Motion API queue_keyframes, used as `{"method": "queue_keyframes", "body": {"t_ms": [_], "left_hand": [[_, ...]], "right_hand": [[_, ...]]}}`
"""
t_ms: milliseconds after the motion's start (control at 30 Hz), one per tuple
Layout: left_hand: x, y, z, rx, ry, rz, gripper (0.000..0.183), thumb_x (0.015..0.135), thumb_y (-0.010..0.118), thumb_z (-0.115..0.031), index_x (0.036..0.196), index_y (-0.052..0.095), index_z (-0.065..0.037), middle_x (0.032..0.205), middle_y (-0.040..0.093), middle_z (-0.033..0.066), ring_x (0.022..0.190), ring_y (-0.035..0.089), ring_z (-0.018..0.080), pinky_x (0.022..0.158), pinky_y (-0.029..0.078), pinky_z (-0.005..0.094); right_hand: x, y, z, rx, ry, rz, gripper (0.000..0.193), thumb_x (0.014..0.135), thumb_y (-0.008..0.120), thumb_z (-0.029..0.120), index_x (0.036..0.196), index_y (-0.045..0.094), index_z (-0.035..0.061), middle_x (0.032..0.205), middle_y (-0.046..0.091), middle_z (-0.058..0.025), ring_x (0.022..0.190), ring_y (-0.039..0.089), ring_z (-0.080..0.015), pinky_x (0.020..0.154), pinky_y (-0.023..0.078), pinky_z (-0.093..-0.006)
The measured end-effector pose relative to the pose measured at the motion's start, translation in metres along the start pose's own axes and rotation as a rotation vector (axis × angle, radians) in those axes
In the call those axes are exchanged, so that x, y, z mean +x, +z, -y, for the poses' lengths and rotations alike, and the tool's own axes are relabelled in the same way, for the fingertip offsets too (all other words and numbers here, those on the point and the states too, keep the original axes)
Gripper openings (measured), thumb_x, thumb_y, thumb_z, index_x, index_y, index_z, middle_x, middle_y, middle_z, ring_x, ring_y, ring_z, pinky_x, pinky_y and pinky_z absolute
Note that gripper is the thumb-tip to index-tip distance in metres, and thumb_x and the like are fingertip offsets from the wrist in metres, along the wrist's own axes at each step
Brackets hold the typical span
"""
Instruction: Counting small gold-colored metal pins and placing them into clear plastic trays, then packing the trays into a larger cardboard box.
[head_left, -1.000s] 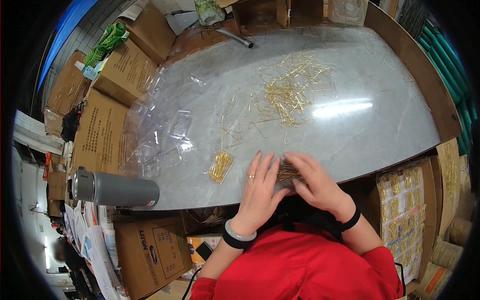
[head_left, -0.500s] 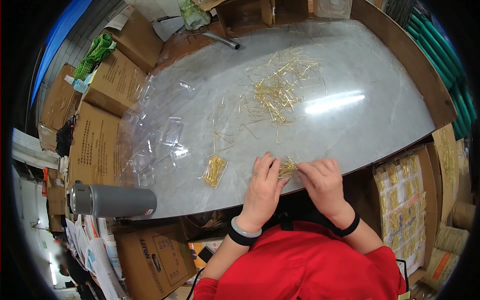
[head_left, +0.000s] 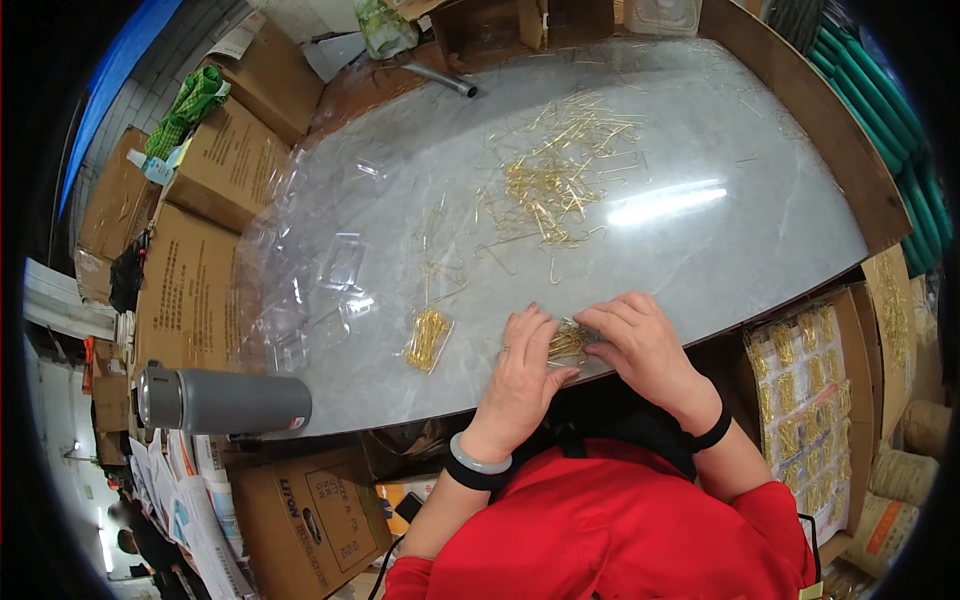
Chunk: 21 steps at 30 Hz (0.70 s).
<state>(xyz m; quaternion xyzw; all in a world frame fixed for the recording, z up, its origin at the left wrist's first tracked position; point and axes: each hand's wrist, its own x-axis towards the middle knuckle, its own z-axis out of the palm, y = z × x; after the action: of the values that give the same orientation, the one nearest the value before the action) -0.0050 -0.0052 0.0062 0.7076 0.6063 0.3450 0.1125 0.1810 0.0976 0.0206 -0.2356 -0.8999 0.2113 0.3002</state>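
Note:
A small bundle of gold wire hooks [head_left: 566, 345] sits between my hands at the table's near edge. My left hand [head_left: 518, 372] is closed on its left side, with the thumb below and the fingers above. My right hand [head_left: 645, 352] closes on the bundle's right end, its fingers bent over the wires. To the left lies another neat bundle of gold hooks [head_left: 428, 340], seemingly in a clear plastic tray. Farther back, a loose, tangled heap of gold hooks [head_left: 550, 190] spreads over the grey tabletop [head_left: 700, 270].
Clear plastic trays [head_left: 300, 270] cover the table's left side. A grey bottle [head_left: 235, 403] lies at the near left corner. Cardboard boxes [head_left: 190, 290] line the left edge. At the lower right, a carton [head_left: 815, 420] holds rows of hook bundles. A metal tube [head_left: 440, 78] lies at the back.
My right hand has shifted slightly left and away from me, its fingers now covering more of the bundle's end. My left hand has moved a little left, still on the bundle.

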Motion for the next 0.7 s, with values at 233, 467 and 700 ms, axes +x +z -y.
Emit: {"method": "queue_keyframes", "body": {"t_ms": [233,467,700], "left_hand": [[-0.002,0.001,-0.004,-0.008,-0.070,-0.019,0.048,0.088,0.069,-0.004,0.131,0.051,0.003,0.135,0.050,0.0253,0.131,0.046,0.0471,0.108,0.042,0.0488],[-0.003,0.008,-0.006,0.027,-0.077,-0.078,0.041,0.091,0.064,-0.003,0.130,0.053,0.003,0.135,0.049,0.0260,0.130,0.047,0.0475,0.107,0.042,0.0484],[-0.003,-0.005,-0.008,0.023,-0.024,0.056,0.056,0.090,0.064,0.000,0.141,0.043,0.007,0.139,0.044,0.0272,0.133,0.043,0.0478,0.110,0.040,0.0497]], "right_hand": [[-0.007,0.015,0.009,0.034,0.120,-0.081,0.034,0.077,0.075,0.004,0.109,0.065,0.0062,0.107,0.067,-0.0086,0.096,0.060,-0.0297,0.081,0.049,-0.0400],[-0.006,0.014,0.023,0.015,0.079,-0.110,0.038,0.080,0.074,0.007,0.116,0.062,0.0040,0.115,0.063,-0.0121,0.103,0.058,-0.0334,0.087,0.049,-0.0419],[-0.008,0.021,0.018,0.087,0.164,-0.129,0.042,0.082,0.071,0.003,0.122,0.058,0.0007,0.125,0.058,-0.0173,0.112,0.056,-0.0375,0.098,0.046,-0.0449]]}}
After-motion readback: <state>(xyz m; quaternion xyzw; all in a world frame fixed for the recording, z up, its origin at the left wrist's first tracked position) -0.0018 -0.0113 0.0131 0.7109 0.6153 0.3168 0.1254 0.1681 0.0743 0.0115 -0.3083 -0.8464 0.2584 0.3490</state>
